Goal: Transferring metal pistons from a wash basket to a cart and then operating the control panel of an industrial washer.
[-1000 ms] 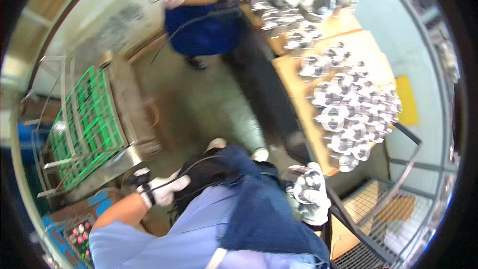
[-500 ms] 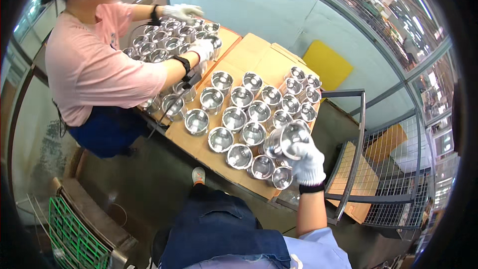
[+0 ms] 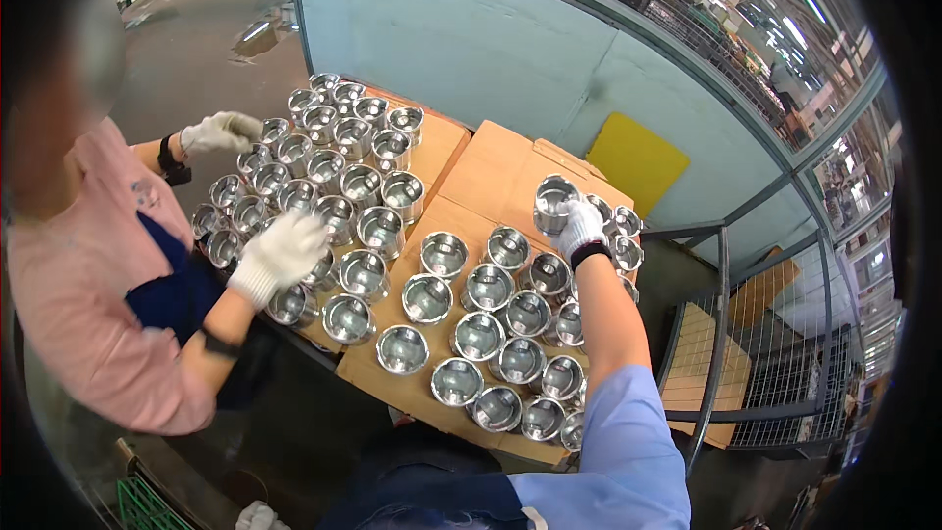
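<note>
Right hand (image 3: pixel 584 226) grasping metal cup (image 3: pixel 555 200)

Gloved; cup just left of this hand, above cardboard (image 3: pixel 491 165), can't tell if touching. More cups (image 3: pixel 479 336) below-left of it, yellow board (image 3: pixel 638 165) beyond. Left hand (image 3: pixel 259 517) well apart, lower left; can't tell its grip. Co-worker's hand (image 3: pixel 282 257) well left.

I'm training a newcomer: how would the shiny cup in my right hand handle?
The shiny cup is probably stiff, given its metallic look. Its polished wall may be slippery against the gloved right hand. Its round side could let it roll if tipped.
</note>
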`<state>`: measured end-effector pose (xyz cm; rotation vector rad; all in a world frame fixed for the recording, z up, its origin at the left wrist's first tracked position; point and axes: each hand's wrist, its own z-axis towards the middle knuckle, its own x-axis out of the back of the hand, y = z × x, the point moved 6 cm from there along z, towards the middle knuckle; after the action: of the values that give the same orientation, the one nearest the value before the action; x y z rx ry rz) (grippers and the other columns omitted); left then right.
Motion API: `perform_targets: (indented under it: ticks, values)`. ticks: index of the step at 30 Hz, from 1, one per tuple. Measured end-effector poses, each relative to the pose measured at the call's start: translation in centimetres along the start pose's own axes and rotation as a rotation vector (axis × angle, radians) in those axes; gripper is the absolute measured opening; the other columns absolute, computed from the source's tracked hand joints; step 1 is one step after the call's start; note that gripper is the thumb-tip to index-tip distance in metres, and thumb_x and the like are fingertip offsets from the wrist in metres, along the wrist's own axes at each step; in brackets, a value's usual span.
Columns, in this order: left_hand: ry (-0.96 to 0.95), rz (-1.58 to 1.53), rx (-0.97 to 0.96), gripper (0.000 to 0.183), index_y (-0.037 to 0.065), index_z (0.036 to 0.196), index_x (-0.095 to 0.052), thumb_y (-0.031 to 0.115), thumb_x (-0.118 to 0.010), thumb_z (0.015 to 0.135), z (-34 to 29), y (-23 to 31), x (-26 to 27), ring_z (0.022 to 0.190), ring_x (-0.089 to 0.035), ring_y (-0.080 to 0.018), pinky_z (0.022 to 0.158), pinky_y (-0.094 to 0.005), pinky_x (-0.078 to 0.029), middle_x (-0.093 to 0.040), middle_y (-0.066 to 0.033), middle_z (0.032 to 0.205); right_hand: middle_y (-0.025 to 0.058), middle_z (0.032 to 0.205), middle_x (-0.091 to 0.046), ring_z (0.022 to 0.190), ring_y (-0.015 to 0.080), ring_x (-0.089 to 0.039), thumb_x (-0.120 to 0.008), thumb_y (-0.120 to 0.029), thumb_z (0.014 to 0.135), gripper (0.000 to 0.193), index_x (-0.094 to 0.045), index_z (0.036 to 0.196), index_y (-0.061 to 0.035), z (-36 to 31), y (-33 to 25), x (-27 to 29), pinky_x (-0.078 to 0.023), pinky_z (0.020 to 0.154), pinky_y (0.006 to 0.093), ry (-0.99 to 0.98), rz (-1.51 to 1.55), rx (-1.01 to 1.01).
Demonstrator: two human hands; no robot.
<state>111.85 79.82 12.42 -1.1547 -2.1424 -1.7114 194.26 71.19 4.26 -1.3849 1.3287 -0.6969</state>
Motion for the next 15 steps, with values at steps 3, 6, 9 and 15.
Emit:
perform_targets:
  ticks: [3,6,9,15]
  values:
    - [0.135,0.435,-0.683,0.029,-0.007,0.122,-0.070,0.008,-0.070,0.096,-0.1,4.5,-1.7,0.091,-0.073,-0.0205,0.079,-0.0318,-0.061,-0.075,-0.0161,0.106,0.0133,0.104,-0.071,0.093,0.0311,-0.071,-0.063,0.002,0.078,0.030,-0.068,0.106,-0.0056,2.0,2.4,0.8,-0.060,0.080,0.0503,0.042,-0.117,-0.031]
    - [0.084,-0.319,0.404,0.029,-0.001,0.126,-0.070,0.012,-0.067,0.100,-0.5,0.7,-3.2,0.108,-0.068,-0.0170,0.094,-0.0305,-0.056,-0.070,-0.0121,0.125,0.0151,0.113,-0.074,0.100,0.0300,-0.072,-0.067,-0.007,0.083,0.021,-0.074,0.103,-0.0053,3.4,2.5,0.4,-0.059,0.087,0.0426,-0.108,-1.467,0.383]
    - [0.061,-0.356,0.428,0.031,0.003,0.130,-0.068,0.016,-0.064,0.102,-2.6,3.3,-4.8,0.121,-0.063,-0.0176,0.102,-0.0318,-0.052,-0.064,-0.0108,0.138,0.0154,0.119,-0.074,0.110,0.0297,-0.071,-0.060,-0.013,0.091,0.025,-0.076,0.108,-0.0067,5.4,5.6,1.3,-0.057,0.094,0.0410,-0.388,-2.258,0.371]
    - [-0.034,0.243,-0.004,0.036,0.010,0.138,-0.064,0.019,-0.062,0.104,-8.0,8.6,-7.1,0.132,-0.059,-0.0231,0.109,-0.0342,-0.049,-0.057,-0.0148,0.148,0.0240,0.130,-0.068,0.118,0.0385,-0.068,-0.053,-0.033,0.097,0.044,-0.068,0.127,-0.0051,6.2,4.7,2.7,-0.053,0.098,0.0509,0.026,-1.831,0.052]
